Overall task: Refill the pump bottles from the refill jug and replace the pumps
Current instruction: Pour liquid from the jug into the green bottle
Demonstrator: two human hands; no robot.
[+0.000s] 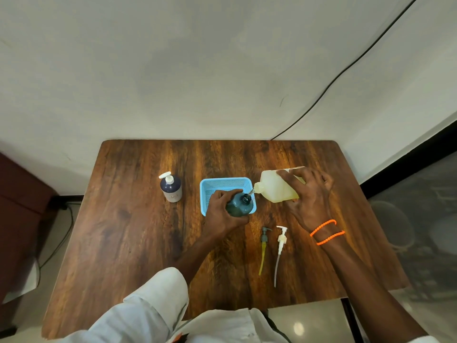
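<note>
A wooden table (138,219) with dark, streaked grain and rounded far corners filled the middle of the view; a pale, faintly stained wall (197,65) rose directly behind the table's far edge; a thin black cable (346,68) ran down that wall from the upper right and disappeared behind the table's far edge, right of its middle; a black skirting strip (405,159) ran along the foot of the wall to the right of the table; a dark reddish-brown piece of furniture (17,194) stood to the left of the table; another black cord (61,233) trailed over the pale floor (304,320) between that furniture and the table.
</note>
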